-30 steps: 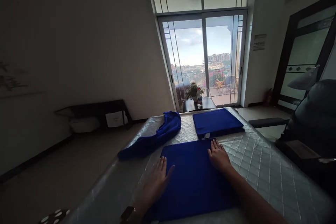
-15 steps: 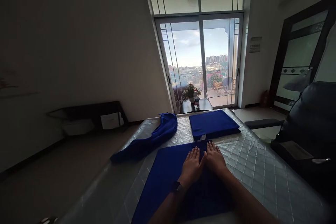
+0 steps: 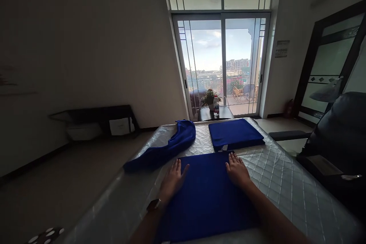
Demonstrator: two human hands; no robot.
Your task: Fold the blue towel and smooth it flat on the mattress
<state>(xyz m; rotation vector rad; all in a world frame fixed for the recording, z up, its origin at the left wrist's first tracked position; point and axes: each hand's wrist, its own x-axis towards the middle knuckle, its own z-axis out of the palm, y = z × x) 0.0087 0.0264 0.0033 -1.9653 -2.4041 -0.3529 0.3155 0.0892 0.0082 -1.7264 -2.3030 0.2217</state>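
Resting left hand (image 3: 172, 178) and right hand (image 3: 238, 170), with flat, unclenched grips, on folded rectangular blue cloth (image 3: 210, 194). Seen atop silvery quilted mattress (image 3: 281, 175).

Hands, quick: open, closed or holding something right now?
Left hand: open, at the left edge of the near cloth.
Right hand: open, on its far right corner.
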